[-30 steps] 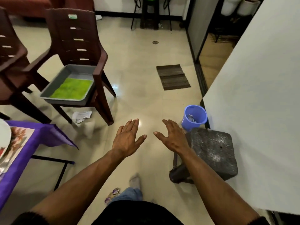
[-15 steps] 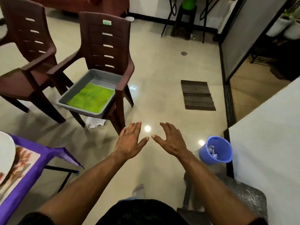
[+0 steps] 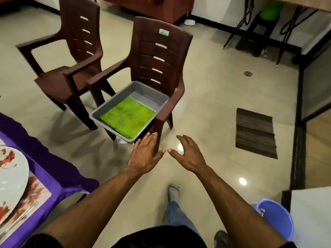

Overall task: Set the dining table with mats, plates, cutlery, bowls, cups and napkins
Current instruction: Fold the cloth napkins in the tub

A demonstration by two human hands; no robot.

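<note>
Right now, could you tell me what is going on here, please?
A person is reaching both empty hands toward a grey tray holding a green cloth, which sits on a brown chair. The left hand and right hand are open, not touching it. At left, a plate lies on the purple-covered table.
</note>
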